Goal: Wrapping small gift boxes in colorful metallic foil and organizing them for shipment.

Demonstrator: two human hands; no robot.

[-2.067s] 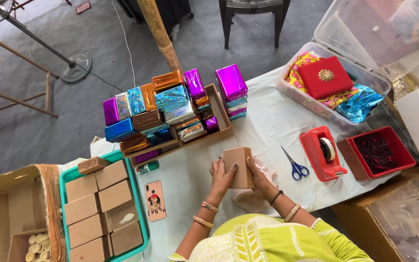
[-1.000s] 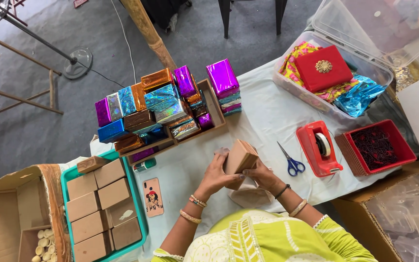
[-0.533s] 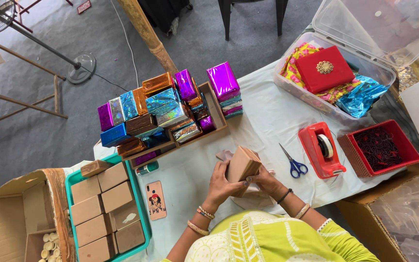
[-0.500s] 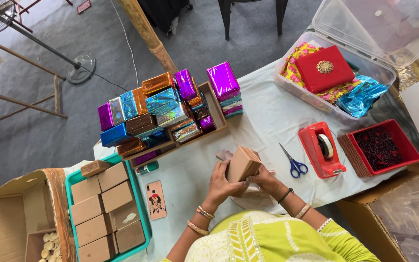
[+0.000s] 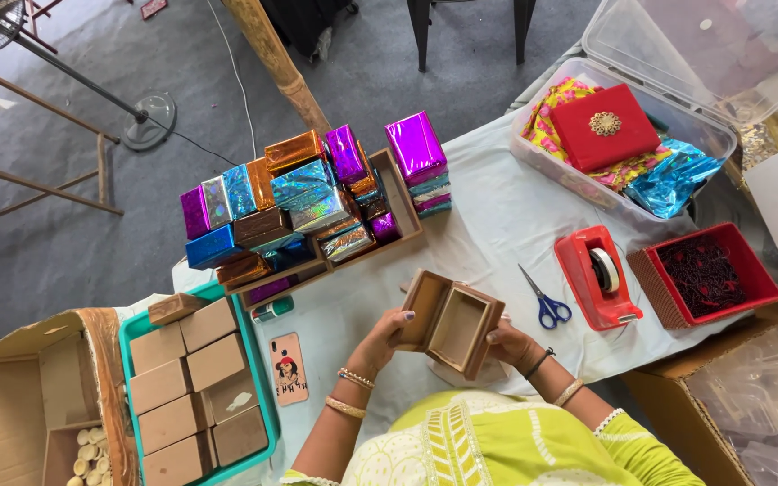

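Left hand (image 5: 387,335) and right hand (image 5: 508,343) fingers are gripping one open brown box (image 5: 450,321); one scissors (image 5: 543,301), one tape dispenser (image 5: 596,274) lying on bench (image 5: 497,216).

White-clothed table (image 5: 497,207): scissors (image 5: 542,301), red tape dispenser (image 5: 596,288), phone (image 5: 288,369)

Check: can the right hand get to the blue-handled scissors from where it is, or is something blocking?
Probably yes. The right hand grips the side of the open brown box, and the scissors lie flat on the white cloth just beside it, with nothing between. It would have to let go of the box first.
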